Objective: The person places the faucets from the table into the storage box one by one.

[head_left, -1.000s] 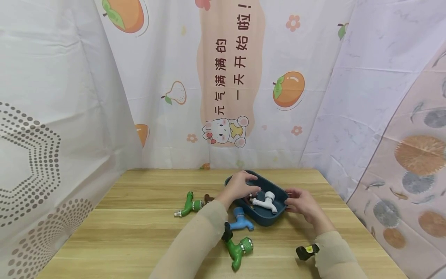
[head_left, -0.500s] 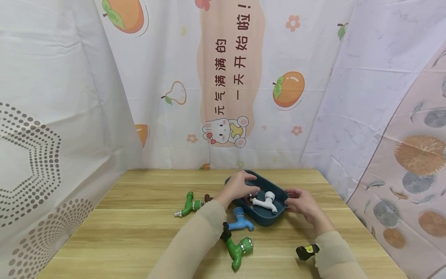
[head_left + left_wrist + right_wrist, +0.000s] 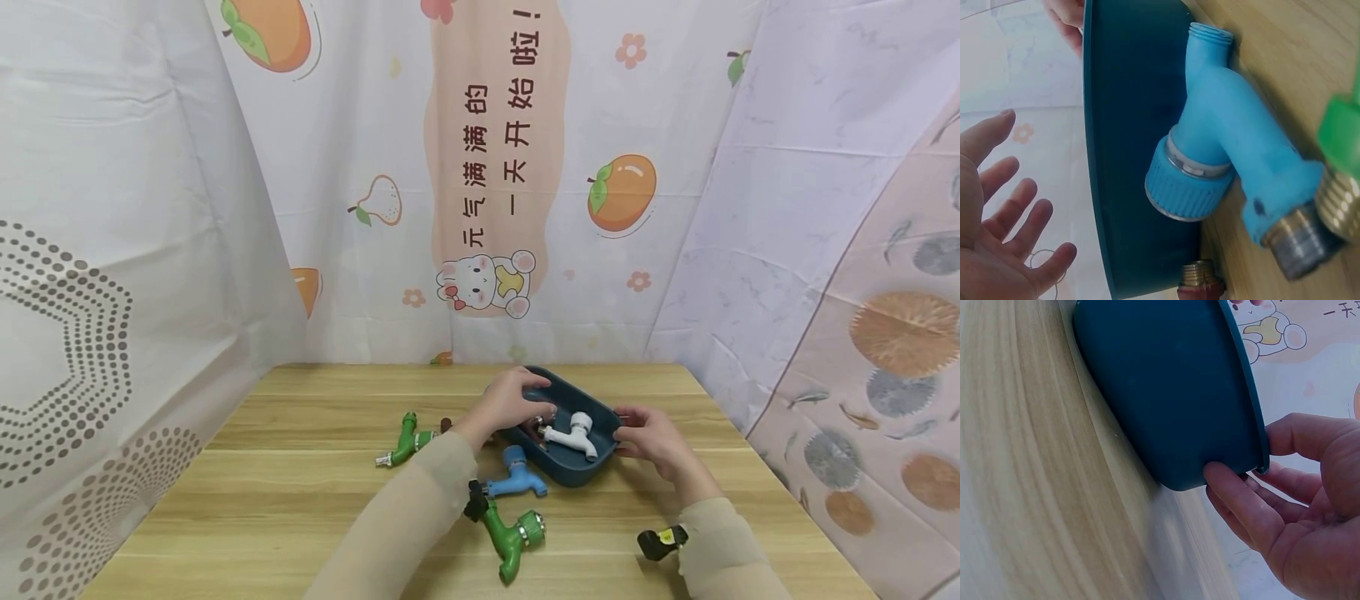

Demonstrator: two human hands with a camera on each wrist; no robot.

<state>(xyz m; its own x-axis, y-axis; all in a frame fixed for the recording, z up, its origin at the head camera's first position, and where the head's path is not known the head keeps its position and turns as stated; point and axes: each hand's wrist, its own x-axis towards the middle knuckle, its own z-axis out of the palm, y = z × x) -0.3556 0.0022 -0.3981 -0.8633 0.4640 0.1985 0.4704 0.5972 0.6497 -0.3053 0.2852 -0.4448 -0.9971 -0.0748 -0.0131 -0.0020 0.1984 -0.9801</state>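
A dark teal plastic tub (image 3: 573, 477) stands at an angle on the table. In it lie a white faucet (image 3: 576, 438) and part of a dark red one, mostly hidden under my left hand (image 3: 512, 402). That hand hovers over the tub's left side, fingers loosely spread and holding nothing. My right hand (image 3: 652, 437) grips the tub's right end; the right wrist view shows fingers on both its rim and outer wall (image 3: 1172, 387). A blue faucet (image 3: 519, 473) lies close in front of the tub, large in the left wrist view.
One green faucet (image 3: 510, 537) lies near the front, another green faucet (image 3: 407, 442) farther left. A dark reddish-brown piece (image 3: 446, 424) shows behind the left sleeve. Black wrist cameras (image 3: 660, 542) sit by both cuffs. A printed curtain (image 3: 360, 275) hangs behind the table.
My left hand and forearm have shifted slightly left, showing a little more of the tub's contents. The right hand and the tub have stayed put.
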